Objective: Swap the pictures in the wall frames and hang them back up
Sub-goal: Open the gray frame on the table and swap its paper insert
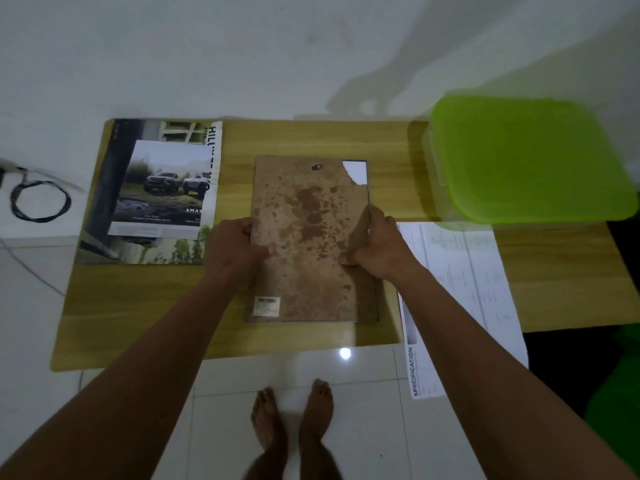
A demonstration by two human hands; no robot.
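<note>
Wood table vs. white wall. At centre of view we've got the wall frame face-down, stained backing up, long axis running top-to-bottom. Our left hand grips its left long edge and our right hand its right, both approx. mid-length, thumbs on the board, equally near. Car picture lies mid-left, spec sheet lower right. Next move prob. works from both side grips.

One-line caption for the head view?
Left hand and right hand grip the stained backing board by its side edges on a wooden table, car prints beside it.
</note>
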